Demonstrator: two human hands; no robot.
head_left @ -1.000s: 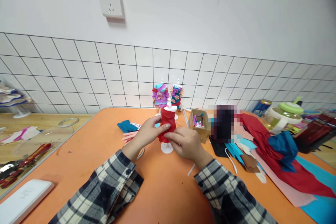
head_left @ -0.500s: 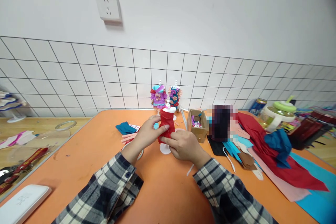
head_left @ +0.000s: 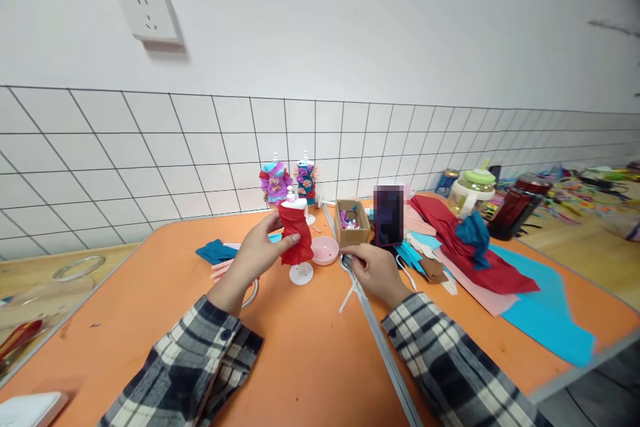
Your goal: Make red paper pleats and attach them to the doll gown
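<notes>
My left hand [head_left: 253, 255] is closed on a red paper dress [head_left: 295, 237] that sits on a small white mannequin stand [head_left: 301, 273], upright on the orange table [head_left: 300, 360]. My right hand [head_left: 376, 271] rests on the table to the right of the stand. Its thumb and forefinger are pinched at the far end of a long thin grey strip [head_left: 385, 347], which looks like a ruler and runs toward me. A small pink dish [head_left: 325, 251] lies between the two hands.
Two dressed mini mannequins [head_left: 276, 183] stand by the tiled wall. A cardboard box [head_left: 353, 228], a phone [head_left: 389, 215], red fabric [head_left: 465, 240], blue felt [head_left: 545, 310], a green-lidded jar [head_left: 473, 190] and a dark red container [head_left: 510, 213] crowd the right side. Teal cloth [head_left: 215, 251] lies left.
My right hand has left the red dress and gone down to the right onto the grey strip. My left hand still holds the dress. The view has swung right.
</notes>
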